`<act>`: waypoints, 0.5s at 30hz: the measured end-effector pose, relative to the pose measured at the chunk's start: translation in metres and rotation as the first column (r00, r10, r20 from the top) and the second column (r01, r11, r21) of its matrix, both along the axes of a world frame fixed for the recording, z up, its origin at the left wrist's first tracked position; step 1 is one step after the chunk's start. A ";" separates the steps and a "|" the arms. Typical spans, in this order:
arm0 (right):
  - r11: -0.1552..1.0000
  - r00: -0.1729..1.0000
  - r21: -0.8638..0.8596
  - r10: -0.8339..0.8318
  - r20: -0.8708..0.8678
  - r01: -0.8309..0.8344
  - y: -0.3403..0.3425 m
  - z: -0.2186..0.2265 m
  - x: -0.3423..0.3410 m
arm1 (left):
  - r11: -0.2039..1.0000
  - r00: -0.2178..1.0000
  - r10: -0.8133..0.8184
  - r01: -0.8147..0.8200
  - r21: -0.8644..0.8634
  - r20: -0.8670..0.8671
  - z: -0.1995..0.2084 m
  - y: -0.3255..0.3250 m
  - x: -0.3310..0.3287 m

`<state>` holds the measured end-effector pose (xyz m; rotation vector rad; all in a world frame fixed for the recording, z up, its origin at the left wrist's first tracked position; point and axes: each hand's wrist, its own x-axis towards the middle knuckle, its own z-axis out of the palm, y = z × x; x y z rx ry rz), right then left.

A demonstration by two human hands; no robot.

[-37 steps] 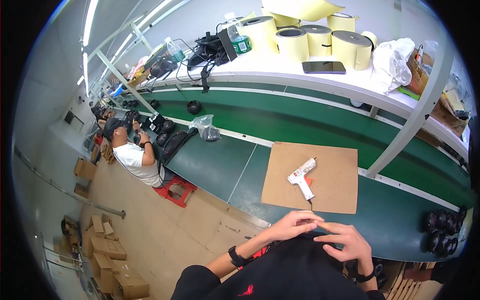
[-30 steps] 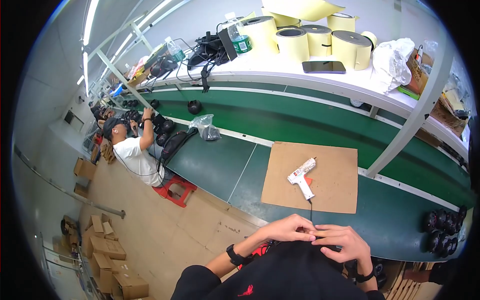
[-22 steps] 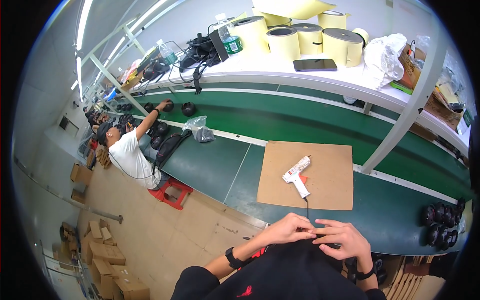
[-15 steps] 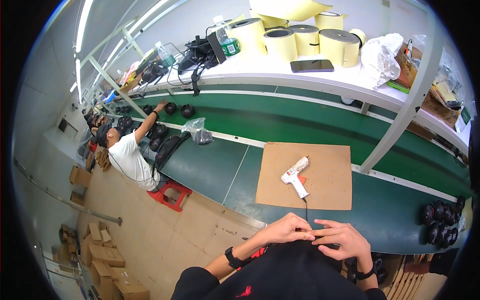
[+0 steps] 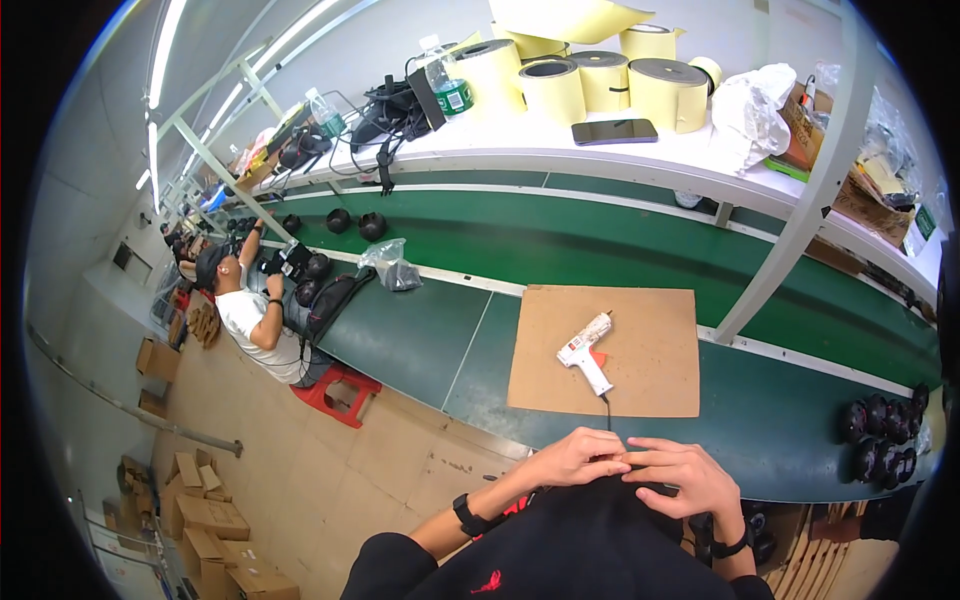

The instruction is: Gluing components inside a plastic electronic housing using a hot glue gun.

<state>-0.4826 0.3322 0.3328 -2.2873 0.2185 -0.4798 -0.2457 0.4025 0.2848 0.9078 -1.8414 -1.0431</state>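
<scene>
My left hand (image 5: 578, 458) is closed in a pinch at the fingertips of my right hand, in front of my black shirt at the bench edge. Whatever its fingers grip, if anything, is too small to make out. My right hand (image 5: 688, 480) has its fingers stretched out and apart, with the fingertips meeting the left hand. Just beyond both hands, a white hot glue gun (image 5: 586, 352) with an orange trigger lies on a flat cardboard sheet (image 5: 650, 385). Its dark cord runs down toward my hands.
A green conveyor belt (image 5: 560, 232) runs behind the bench. Above it, a white shelf (image 5: 540, 135) bears yellow rolls (image 5: 668, 95), a phone (image 5: 614, 131) and bottles. Black round parts (image 5: 875, 440) sit at far right. A co-worker (image 5: 245, 315) sits at left.
The co-worker has drawn an arm back from the round black parts and now has both arms raised around a dark object. My hands stay nearly still; the view has shifted slightly.
</scene>
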 end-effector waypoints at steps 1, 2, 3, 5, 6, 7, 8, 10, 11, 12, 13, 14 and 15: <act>1.000 1.000 0.014 0.009 -0.004 -0.009 0.000 0.000 -0.001 | 1.000 1.000 0.000 0.000 -0.001 0.000 -0.002 0.001 0.001; 1.000 1.000 0.014 0.007 -0.004 -0.007 0.001 0.000 0.000 | 0.999 1.000 -0.010 0.009 0.031 0.015 -0.004 0.003 0.002; 1.000 1.000 0.029 0.011 0.025 -0.012 0.002 0.001 0.000 | 0.998 0.999 -0.020 0.018 0.064 0.030 -0.004 0.004 0.002; 0.999 0.998 0.045 0.014 0.054 -0.017 0.003 0.002 0.001 | 0.999 1.000 0.009 -0.009 0.041 -0.008 0.000 0.003 -0.002; 1.000 0.999 0.017 0.004 0.036 -0.005 0.003 0.002 0.001 | 0.999 0.998 0.039 -0.038 0.019 -0.048 0.001 0.003 -0.005; 1.000 1.000 -0.012 -0.007 0.018 0.007 0.003 0.002 0.001 | 0.999 0.998 0.038 -0.037 0.020 -0.048 0.000 0.004 -0.004; 1.000 1.000 -0.011 -0.008 0.018 0.009 0.003 0.002 0.000 | 0.999 1.000 0.025 -0.025 0.024 -0.002 -0.002 0.005 -0.001; 1.000 1.000 0.019 0.018 0.016 -0.019 0.003 0.000 -0.001 | 1.000 0.999 0.011 -0.012 0.028 0.044 -0.003 0.006 0.000; 1.000 1.000 0.019 0.017 0.015 -0.018 0.003 0.001 -0.001 | 0.999 0.999 0.042 -0.043 0.017 0.026 -0.003 0.006 -0.001; 1.000 1.000 0.019 0.016 0.017 -0.016 0.003 0.002 0.000 | 0.997 0.997 0.074 -0.074 0.005 0.008 -0.003 0.006 -0.002; 1.000 1.000 0.019 0.015 0.019 -0.015 0.003 0.003 0.000 | 0.997 0.997 0.073 -0.073 0.005 0.007 -0.003 0.005 -0.004; 1.000 1.000 0.019 0.014 0.019 -0.015 0.004 0.004 0.001 | 0.984 0.985 0.173 -0.174 -0.030 -0.018 -0.003 0.004 -0.008; 0.992 0.999 0.118 0.043 0.004 -0.043 0.005 0.005 0.001 | 0.960 0.961 0.271 -0.274 -0.062 -0.046 -0.003 0.003 -0.010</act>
